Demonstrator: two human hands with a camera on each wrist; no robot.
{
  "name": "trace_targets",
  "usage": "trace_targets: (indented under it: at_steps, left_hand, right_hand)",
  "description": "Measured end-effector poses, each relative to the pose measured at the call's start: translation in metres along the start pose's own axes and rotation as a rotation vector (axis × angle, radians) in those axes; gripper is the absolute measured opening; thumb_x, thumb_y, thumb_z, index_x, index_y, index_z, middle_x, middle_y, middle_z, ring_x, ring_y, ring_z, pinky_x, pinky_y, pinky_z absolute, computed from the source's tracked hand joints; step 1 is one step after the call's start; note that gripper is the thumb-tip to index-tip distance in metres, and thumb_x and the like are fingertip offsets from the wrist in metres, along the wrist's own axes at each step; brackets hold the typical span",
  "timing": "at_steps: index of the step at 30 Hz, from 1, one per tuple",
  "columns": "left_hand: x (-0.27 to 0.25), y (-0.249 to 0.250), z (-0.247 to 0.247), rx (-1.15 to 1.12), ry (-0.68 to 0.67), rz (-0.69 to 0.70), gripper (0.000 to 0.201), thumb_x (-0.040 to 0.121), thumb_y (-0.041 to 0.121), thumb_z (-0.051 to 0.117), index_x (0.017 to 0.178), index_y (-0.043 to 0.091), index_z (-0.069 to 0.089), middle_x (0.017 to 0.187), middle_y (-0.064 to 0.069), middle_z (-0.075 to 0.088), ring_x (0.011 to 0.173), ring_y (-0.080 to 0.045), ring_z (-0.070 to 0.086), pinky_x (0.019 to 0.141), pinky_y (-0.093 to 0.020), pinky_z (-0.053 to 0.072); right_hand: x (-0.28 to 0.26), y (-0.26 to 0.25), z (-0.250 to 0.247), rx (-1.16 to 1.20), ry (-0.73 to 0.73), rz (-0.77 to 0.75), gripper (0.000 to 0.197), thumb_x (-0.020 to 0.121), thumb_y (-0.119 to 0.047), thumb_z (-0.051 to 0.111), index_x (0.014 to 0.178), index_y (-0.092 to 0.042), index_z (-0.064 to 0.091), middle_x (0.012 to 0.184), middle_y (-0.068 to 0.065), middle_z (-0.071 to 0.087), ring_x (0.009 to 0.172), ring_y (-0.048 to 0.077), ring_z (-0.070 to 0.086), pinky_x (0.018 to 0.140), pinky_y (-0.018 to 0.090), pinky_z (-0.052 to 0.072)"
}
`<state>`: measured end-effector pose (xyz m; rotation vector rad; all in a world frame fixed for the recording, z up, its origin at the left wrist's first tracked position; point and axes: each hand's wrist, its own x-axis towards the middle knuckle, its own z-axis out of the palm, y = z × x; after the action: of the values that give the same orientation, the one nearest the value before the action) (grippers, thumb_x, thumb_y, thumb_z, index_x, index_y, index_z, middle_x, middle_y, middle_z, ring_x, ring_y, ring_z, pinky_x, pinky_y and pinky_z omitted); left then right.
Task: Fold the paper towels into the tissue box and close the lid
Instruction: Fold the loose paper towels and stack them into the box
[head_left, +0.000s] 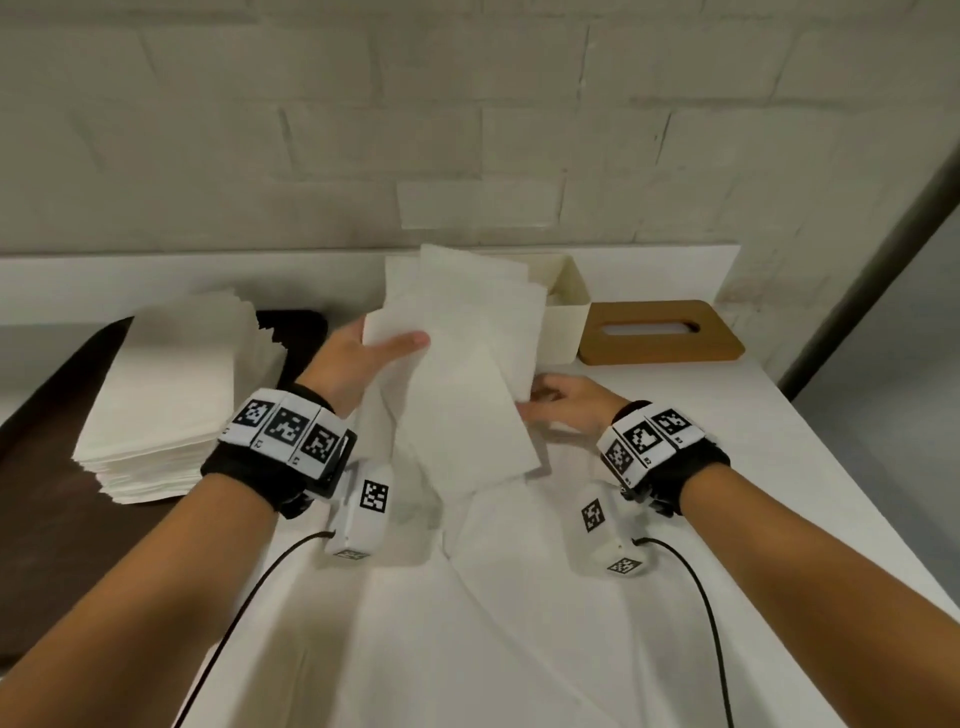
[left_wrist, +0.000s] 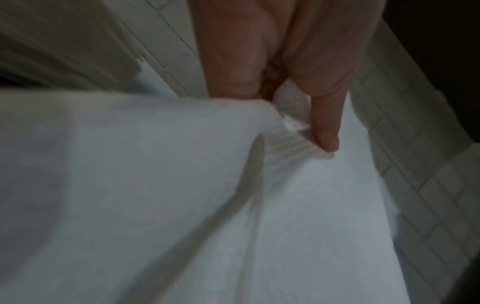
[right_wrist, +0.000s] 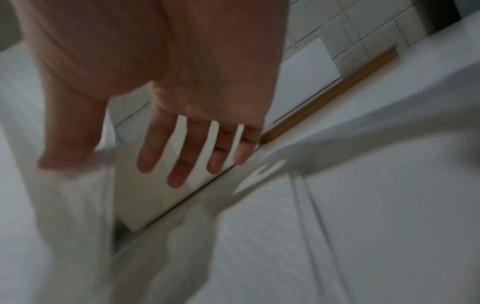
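From the head view we see our left hand (head_left: 358, 364) gripping the left edge of a loose bunch of towels (head_left: 457, 364), thumb laid across the front sheet. Our right hand (head_left: 566, 405) is at the bunch's right edge, fingers reaching under it. The sheets stand raised off the desk (head_left: 675, 441), fanned and overlapping, too many to count, long axis running away from us toward the box (head_left: 566, 306). The one box is open, behind the bunch; its one wooden lid (head_left: 660, 332) lies flat just to its right. One tall stack (head_left: 171, 395) sits left.

In the left wrist view, thumb and finger (left_wrist: 324, 123) pinch a crumpled towel corner (left_wrist: 293, 115).

In the right wrist view, four fingers (right_wrist: 182, 164) are spread straight before the box wall (right_wrist: 145, 195); a blurred towel (right_wrist: 72, 205) hangs beside the thumb, and we cannot tell whether it is gripped
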<state>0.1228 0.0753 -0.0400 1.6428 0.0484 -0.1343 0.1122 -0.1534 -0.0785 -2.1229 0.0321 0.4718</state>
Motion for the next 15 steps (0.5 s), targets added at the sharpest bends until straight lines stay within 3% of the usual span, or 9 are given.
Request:
trace_targets:
  at_steps: [3, 6, 7, 10, 12, 13, 15]
  left_hand:
    - [-0.001, 0.017, 0.009, -0.074, -0.003, 0.054, 0.014, 0.082, 0.011, 0.065, 0.092, 0.021, 0.063, 0.089, 0.005, 0.069, 0.073, -0.005, 0.069, 0.068, -0.020, 0.056]
    - [-0.003, 0.030, 0.025, -0.146, 0.036, 0.104, 0.022, 0.080, 0.006, 0.067, 0.101, 0.013, 0.063, 0.093, 0.002, 0.068, 0.082, -0.010, 0.067, 0.080, -0.024, 0.056]
    - [-0.003, 0.033, 0.030, -0.177, 0.056, 0.113, 0.028, 0.080, 0.006, 0.068, 0.106, 0.011, 0.062, 0.095, 0.001, 0.067, 0.085, -0.012, 0.066, 0.082, -0.026, 0.055]
    - [-0.003, 0.030, 0.041, -0.274, 0.075, 0.079, 0.033, 0.082, 0.010, 0.066, 0.115, 0.007, 0.059, 0.100, -0.003, 0.068, 0.086, -0.014, 0.067, 0.079, -0.028, 0.056]
    - [-0.001, 0.016, 0.047, -0.344, 0.068, -0.010, 0.032, 0.087, 0.013, 0.061, 0.117, 0.003, 0.058, 0.105, -0.007, 0.068, 0.085, -0.016, 0.068, 0.074, -0.028, 0.056]
    - [0.001, 0.006, 0.049, -0.358, 0.076, -0.073, 0.033, 0.090, 0.014, 0.058, 0.120, 0.001, 0.056, 0.110, -0.010, 0.066, 0.090, -0.019, 0.066, 0.078, -0.030, 0.054]
    - [0.002, -0.020, 0.053, -0.294, 0.084, -0.190, 0.032, 0.095, 0.014, 0.049, 0.122, -0.002, 0.052, 0.113, -0.014, 0.061, 0.100, -0.026, 0.060, 0.088, -0.036, 0.048]
  right_hand:
    - [-0.001, -0.013, -0.004, 0.280, 0.042, -0.049, 0.027, 0.086, -0.043, 0.056, 0.102, -0.021, 0.060, 0.101, -0.006, 0.063, 0.092, 0.010, 0.057, 0.080, 0.022, 0.043]
    - [-0.002, -0.028, -0.005, 0.563, 0.130, -0.060, 0.068, 0.078, -0.057, 0.058, 0.130, -0.013, 0.050, 0.127, 0.003, 0.059, 0.115, 0.020, 0.056, 0.102, 0.036, 0.042]
    - [-0.005, -0.034, -0.006, 0.619, 0.174, -0.080, 0.064, 0.081, -0.052, 0.058, 0.130, -0.011, 0.050, 0.128, 0.005, 0.059, 0.116, 0.020, 0.057, 0.103, 0.037, 0.042]
    - [-0.012, -0.044, -0.012, 0.615, 0.259, -0.115, 0.039, 0.088, -0.037, 0.057, 0.117, -0.011, 0.059, 0.113, 0.004, 0.066, 0.105, 0.022, 0.062, 0.098, 0.037, 0.047]
    - [-0.016, -0.045, -0.016, 0.574, 0.271, -0.101, 0.024, 0.089, -0.034, 0.057, 0.100, -0.013, 0.061, 0.098, 0.002, 0.066, 0.099, 0.023, 0.062, 0.093, 0.036, 0.049]
    - [-0.016, -0.043, -0.016, 0.547, 0.265, -0.079, 0.019, 0.090, -0.032, 0.056, 0.094, -0.014, 0.061, 0.095, 0.003, 0.066, 0.097, 0.024, 0.062, 0.093, 0.037, 0.049]
    - [-0.015, -0.032, -0.013, 0.416, 0.228, 0.009, 0.028, 0.090, -0.029, 0.056, 0.106, -0.007, 0.061, 0.109, 0.012, 0.066, 0.105, 0.028, 0.060, 0.099, 0.041, 0.046]
